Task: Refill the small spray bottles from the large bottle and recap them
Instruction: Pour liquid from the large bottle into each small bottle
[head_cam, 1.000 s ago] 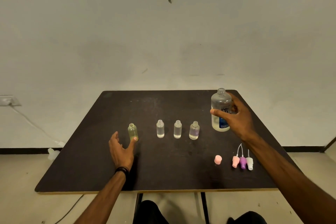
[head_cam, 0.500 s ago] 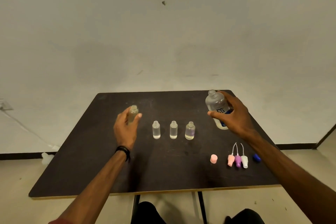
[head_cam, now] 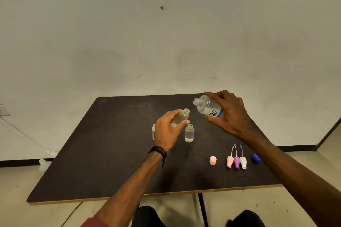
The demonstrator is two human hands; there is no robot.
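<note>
Head view | left hand (head_cam: 167, 131) grasps yellowish small bottle (head_cam: 180, 117) lifted over table (head_cam: 92, 153), neck tilted right | right hand (head_cam: 230, 114) grasps large bottle (head_cam: 207, 107), mouth tipped left, near but apart | tip: bring mouths together, pour slowly, avoid spilling on standing bottle (head_cam: 189, 133) | spray caps (head_cam: 236, 161) wait front right

Around the small bottle (head_cam: 189, 133) standing mid-surface (head_cam: 103, 153), open dark board is lying to its left and toward the near edge. To its right, a pink cap (head_cam: 213, 160), three spray heads (head_cam: 236, 161) and a blue cap (head_cam: 255, 158) are crowding the passage.
</note>
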